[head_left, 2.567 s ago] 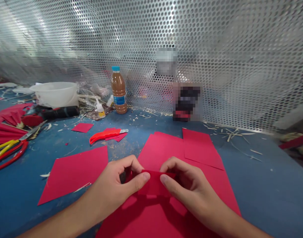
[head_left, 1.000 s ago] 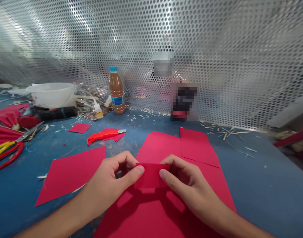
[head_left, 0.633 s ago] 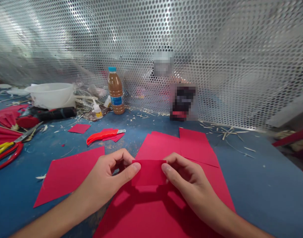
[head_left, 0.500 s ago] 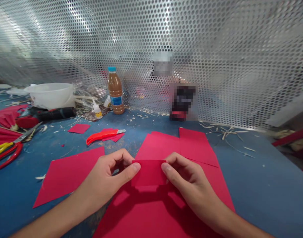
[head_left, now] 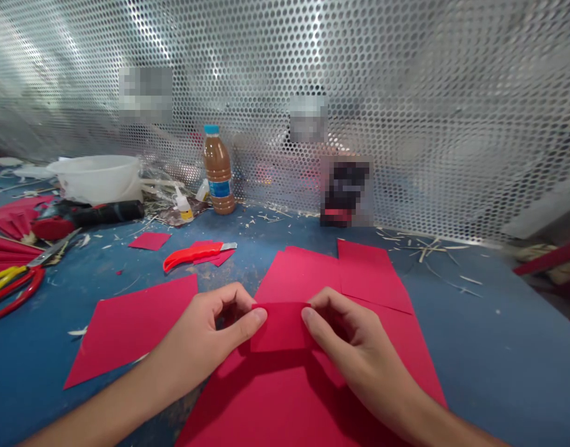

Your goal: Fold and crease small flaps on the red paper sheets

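Observation:
A small red paper piece (head_left: 283, 327) is held up between my two hands, over larger red sheets (head_left: 275, 397) on the blue table. My left hand (head_left: 224, 326) pinches its left end with thumb and fingers. At the right end, my right hand (head_left: 345, 338) grips it in the same way. Another red sheet (head_left: 136, 329) lies to the left of my left wrist. Beyond my hands a red cutter knife (head_left: 192, 254) rests partly on small red scraps, blade toward the right.
Scissors (head_left: 31, 273) and a power tool (head_left: 84, 217) lie at the left near folded red paper. Behind are a white tub (head_left: 99, 180), a glue bottle (head_left: 183, 206), a brown bottle (head_left: 218, 174) and a dark box (head_left: 345, 189), before a perforated metal panel (head_left: 406, 74). Thin shavings are scattered about.
My hands have come slightly closer together and a little lower, still pinching the small red piece at both ends.

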The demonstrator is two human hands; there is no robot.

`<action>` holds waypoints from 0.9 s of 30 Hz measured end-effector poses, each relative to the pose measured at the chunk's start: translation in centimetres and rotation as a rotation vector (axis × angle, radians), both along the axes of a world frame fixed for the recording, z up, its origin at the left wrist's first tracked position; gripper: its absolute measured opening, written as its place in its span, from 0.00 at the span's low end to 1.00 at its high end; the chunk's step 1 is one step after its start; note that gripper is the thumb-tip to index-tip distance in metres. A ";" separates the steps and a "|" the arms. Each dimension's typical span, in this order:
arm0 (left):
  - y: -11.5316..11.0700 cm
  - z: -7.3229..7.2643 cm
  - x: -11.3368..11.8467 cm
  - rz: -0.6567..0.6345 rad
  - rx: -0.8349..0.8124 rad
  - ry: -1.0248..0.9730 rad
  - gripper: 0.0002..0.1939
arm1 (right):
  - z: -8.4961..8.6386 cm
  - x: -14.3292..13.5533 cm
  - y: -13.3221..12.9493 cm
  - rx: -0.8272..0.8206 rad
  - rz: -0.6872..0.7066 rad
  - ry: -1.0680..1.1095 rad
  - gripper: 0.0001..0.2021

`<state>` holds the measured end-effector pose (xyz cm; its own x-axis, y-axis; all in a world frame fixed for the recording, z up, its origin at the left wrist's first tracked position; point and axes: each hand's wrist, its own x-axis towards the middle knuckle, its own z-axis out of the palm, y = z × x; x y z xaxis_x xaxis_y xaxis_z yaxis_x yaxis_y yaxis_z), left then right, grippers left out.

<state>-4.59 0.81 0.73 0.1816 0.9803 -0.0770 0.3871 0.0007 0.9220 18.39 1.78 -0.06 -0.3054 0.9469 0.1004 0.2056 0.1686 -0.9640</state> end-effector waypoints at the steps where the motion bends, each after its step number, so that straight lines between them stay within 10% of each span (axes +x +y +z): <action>1: 0.1 0.0 0.0 -0.009 -0.006 0.002 0.17 | -0.1 0.0 0.0 0.009 -0.007 -0.028 0.16; 8: 0.4 -0.2 0.4 0.008 -0.019 0.134 0.17 | -0.9 0.3 -0.4 0.514 -0.141 -0.284 0.08; 13: 0.8 -0.9 0.4 0.014 0.030 0.283 0.16 | -0.9 0.1 -1.3 0.913 0.247 -0.554 0.12; 27: 1.3 -1.0 0.7 0.021 0.180 0.607 0.14 | -0.7 0.1 -1.4 0.846 0.401 -0.719 0.16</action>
